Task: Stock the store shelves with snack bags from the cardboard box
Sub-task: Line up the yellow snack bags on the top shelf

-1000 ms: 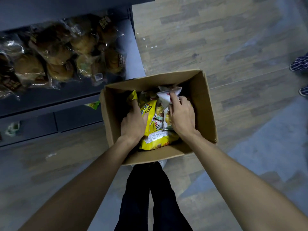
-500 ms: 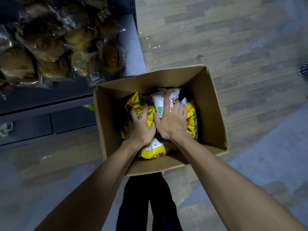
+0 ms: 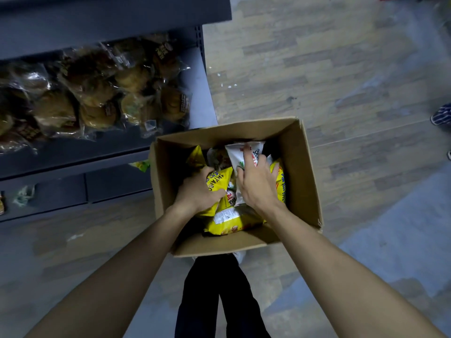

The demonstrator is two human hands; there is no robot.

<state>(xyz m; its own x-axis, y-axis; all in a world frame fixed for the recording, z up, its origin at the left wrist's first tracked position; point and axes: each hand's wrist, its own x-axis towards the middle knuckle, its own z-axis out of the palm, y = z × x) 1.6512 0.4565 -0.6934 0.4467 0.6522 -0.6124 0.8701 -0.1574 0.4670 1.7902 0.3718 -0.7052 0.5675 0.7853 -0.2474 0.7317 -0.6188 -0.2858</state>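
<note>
Both hands curled tighter since before: left hand [image 3: 199, 191] clutched a crinkly yellow foil snack bag [image 3: 217, 184], right hand [image 3: 256, 185] gripped a white bag [image 3: 238, 156] pointing away, inside the brown cardboard box [image 3: 302, 172].

A shop aisle is showing here; dark metal shelving [image 3: 114, 18] is running along the left, its lower shelf [image 3: 197, 76] carrying a heap of buns sealed in clear wrappers [image 3: 97, 93] with dark brand labels; a plain front rail [image 3: 73, 164] is edging that shelf; an open cardboard box [image 3: 302, 176] is sitting just beside the shelving, holding printed yellow snack bags [image 3: 229, 222] and a white snack bag [image 3: 240, 154]; grey and brown plank-pattern flooring [image 3: 329, 69] is stretching away to the right, where a striped shoe [image 3: 443, 114] is standing at the edge of the view.
</note>
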